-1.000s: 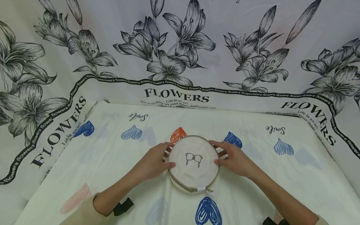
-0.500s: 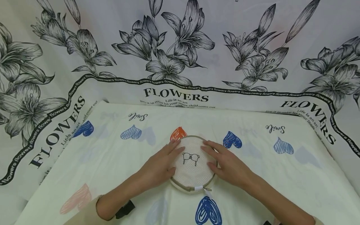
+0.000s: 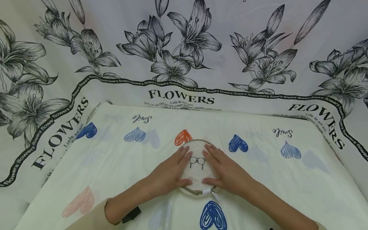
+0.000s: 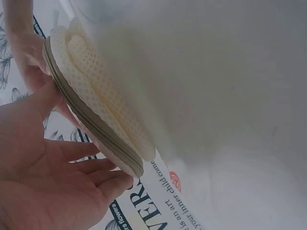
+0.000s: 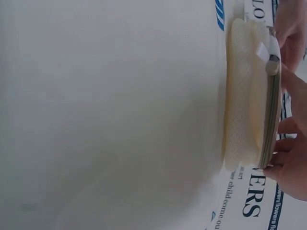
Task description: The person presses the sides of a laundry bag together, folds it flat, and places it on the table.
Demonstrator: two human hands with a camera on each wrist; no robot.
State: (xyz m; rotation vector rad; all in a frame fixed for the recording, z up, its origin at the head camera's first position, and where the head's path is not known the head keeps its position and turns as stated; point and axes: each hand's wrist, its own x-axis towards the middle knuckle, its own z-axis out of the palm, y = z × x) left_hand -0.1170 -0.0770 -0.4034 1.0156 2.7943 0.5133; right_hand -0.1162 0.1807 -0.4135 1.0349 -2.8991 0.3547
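Note:
A round cream mesh laundry bag (image 3: 198, 177), printed with a small bra outline, lies on the patterned cloth. Around its top edge runs a grey-brown zipper (image 4: 91, 120); the zipper pull (image 5: 272, 67) and a white tab show in the right wrist view. My left hand (image 3: 171, 172) rests on the bag's left side, fingers extended over the lid. Opposite it, my right hand (image 3: 228, 171) touches the right side in the same way. Both thumbs lie near the front of the lid. Below the zipper, the soft mesh side stands a little puffed up and creased.
The white cloth (image 3: 115, 179) under the bag carries printed hearts and the word "Smile". Behind and at both sides rises a white fabric backdrop (image 3: 224, 73) with black lilies and "FLOWERS" lettering. A black strap (image 3: 132, 214) shows beneath my left wrist.
My hands have gone from holding the bag's rim at both sides to lying over its lid. They have moved inward, closer together, and now cover more of the top.

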